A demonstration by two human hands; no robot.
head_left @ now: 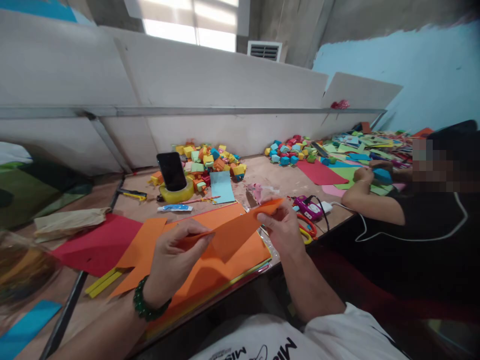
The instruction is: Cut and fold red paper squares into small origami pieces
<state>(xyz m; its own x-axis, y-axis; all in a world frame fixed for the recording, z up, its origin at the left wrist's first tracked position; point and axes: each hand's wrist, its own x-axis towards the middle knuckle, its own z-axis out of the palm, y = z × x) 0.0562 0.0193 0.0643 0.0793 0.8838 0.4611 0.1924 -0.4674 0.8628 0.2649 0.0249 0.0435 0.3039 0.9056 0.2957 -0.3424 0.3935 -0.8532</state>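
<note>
Between my two hands a piece of orange paper (232, 234) is held up, tilted, above a stack of larger orange sheets (210, 272). My left hand (180, 255), with a green bead bracelet at the wrist, pinches its left end between thumb and fingers. At the other end my right hand (280, 225) grips the upper right corner, thumb in front. Other coloured sheets show at the stack's lower edge. Left of the stack lie another cut orange sheet (144, 250), a red sheet (103, 242) and yellow strips (103, 282).
Behind the hands are a phone (171, 171) in a tape roll (176, 192), a glue tube (174, 208), a light blue paper (221, 187), a cutter (132, 194) and a heap of paper cubes (206, 161). Scissors (308, 230) and a purple power strip (309, 207) lie right, near a co-worker (390, 207).
</note>
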